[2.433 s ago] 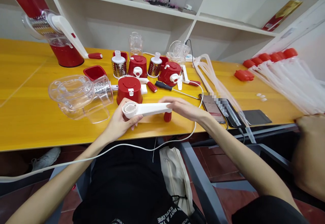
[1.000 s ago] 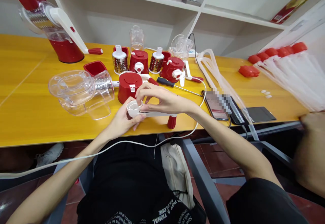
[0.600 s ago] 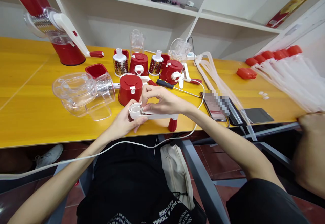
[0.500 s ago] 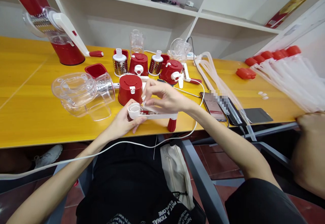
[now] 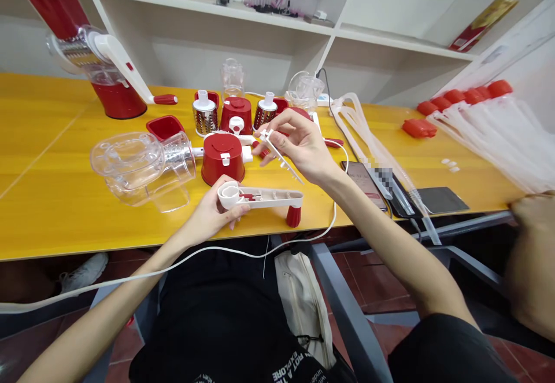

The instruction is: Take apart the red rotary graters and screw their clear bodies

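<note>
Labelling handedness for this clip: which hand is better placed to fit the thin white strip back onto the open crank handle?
Right, probably. The right hand already pinches the thin white strip just above the crank handle, whose open side faces up. The left hand is busy gripping the handle's round end.

Two steel grater drums (image 5: 205, 116), one assembled grater (image 5: 93, 62), two phones (image 5: 363, 178), five red-capped tubes (image 5: 459, 98), one crank handle (image 5: 260, 198)

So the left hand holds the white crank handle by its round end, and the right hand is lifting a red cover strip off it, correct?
Not quite. In the head view the strip pinched in the right hand is white, not red. The rest holds: the left hand grips the white crank handle by its round end.
</note>
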Demonstrator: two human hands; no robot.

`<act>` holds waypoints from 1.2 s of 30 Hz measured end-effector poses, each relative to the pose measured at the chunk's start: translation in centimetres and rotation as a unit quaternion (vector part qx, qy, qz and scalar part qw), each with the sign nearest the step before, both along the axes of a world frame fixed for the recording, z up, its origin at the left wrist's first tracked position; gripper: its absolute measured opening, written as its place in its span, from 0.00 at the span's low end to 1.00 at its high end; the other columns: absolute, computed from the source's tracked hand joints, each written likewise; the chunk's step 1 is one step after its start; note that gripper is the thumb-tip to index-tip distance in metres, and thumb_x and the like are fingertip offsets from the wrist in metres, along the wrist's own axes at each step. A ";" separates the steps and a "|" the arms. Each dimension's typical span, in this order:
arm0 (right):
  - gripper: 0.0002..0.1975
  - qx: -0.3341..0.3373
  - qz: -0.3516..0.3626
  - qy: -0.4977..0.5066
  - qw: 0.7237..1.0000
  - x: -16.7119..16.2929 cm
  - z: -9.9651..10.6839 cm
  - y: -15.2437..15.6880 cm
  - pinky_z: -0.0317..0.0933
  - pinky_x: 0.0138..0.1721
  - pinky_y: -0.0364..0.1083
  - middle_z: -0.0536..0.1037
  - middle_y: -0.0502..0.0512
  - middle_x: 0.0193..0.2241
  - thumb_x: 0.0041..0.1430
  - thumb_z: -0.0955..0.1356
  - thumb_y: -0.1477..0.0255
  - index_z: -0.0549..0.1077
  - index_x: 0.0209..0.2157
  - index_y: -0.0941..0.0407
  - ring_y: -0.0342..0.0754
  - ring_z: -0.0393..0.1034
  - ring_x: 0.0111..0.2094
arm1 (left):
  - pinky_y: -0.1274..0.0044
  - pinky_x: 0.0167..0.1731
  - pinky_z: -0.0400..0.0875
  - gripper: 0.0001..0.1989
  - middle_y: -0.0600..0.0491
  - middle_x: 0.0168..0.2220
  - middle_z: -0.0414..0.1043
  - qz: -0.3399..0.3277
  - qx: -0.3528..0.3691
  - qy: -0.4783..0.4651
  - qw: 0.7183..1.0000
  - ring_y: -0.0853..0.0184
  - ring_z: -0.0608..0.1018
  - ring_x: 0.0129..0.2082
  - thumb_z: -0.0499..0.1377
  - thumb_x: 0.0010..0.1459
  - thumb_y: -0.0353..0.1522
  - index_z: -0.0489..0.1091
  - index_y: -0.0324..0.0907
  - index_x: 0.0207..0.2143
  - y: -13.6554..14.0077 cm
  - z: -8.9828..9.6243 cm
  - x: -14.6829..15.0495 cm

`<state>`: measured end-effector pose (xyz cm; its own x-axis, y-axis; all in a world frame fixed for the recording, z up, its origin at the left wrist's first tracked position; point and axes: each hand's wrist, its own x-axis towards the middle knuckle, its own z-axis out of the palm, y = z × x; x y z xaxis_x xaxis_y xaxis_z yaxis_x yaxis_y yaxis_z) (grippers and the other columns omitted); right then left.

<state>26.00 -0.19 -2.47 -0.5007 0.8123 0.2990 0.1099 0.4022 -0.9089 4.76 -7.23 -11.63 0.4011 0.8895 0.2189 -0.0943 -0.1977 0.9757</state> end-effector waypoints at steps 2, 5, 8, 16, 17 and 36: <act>0.36 0.005 0.007 -0.035 0.999 -0.2 0.2 -0.6 0.66 0.35 0.30 0.70 0.56 0.47 0.57 0.66 0.45 0.61 0.46 0.65 0.24 0.67 0.36 | 0.83 0.19 0.67 0.24 0.60 0.28 0.69 0.019 0.002 0.006 1.000 0.76 0.70 0.18 0.70 0.58 0.44 0.61 0.41 0.41 -0.1 0.1 -0.1; 0.29 0.075 0.054 -0.168 0.981 -0.7 0.0 -2.0 0.58 0.38 0.26 0.71 0.53 0.43 0.61 0.64 0.51 0.71 0.43 0.66 0.21 0.63 0.38 | 0.84 0.21 0.66 0.23 0.60 0.28 0.67 0.045 0.013 0.021 0.999 0.76 0.70 0.21 0.73 0.54 0.41 0.63 0.41 0.39 -0.4 0.1 -0.2; 0.23 0.129 0.105 -0.261 0.951 -1.4 -1.1 -3.2 0.56 0.48 0.27 0.71 0.52 0.47 0.66 0.62 0.57 0.75 0.45 0.62 0.20 0.60 0.43 | 0.84 0.22 0.65 0.23 0.61 0.26 0.66 0.057 0.023 0.037 0.997 0.76 0.69 0.21 0.74 0.53 0.40 0.63 0.42 0.37 -0.6 0.1 -0.3; 0.28 0.155 0.072 -0.368 0.914 -1.1 -2.0 -4.6 0.51 0.55 0.35 0.66 0.52 0.57 0.68 0.55 0.51 0.71 0.60 0.48 0.28 0.56 0.50 | 0.81 0.23 0.69 0.26 0.58 0.30 0.67 0.025 0.021 0.021 0.999 0.72 0.72 0.22 0.66 0.61 0.52 0.59 0.43 0.44 -0.5 -0.3 -0.1; 0.28 0.140 0.080 -0.394 0.905 -0.9 -1.6 -4.8 0.50 0.52 0.33 0.65 0.52 0.58 0.68 0.54 0.52 0.69 0.61 0.48 0.27 0.56 0.49 | 0.80 0.23 0.69 0.27 0.57 0.31 0.68 0.021 0.021 0.022 0.999 0.72 0.73 0.23 0.65 0.61 0.53 0.59 0.43 0.45 -0.5 -0.4 -0.1; 0.27 0.070 -0.060 -0.551 0.829 6.2 -3.9 1.2 0.43 0.34 0.32 0.72 0.58 0.40 0.67 0.59 0.57 0.64 0.52 0.68 0.25 0.47 0.29 | 0.79 0.28 0.71 0.23 0.53 0.37 0.72 0.013 0.031 0.139 0.990 0.69 0.76 0.29 0.58 0.69 0.46 0.59 0.43 0.58 -0.7 -0.3 -0.5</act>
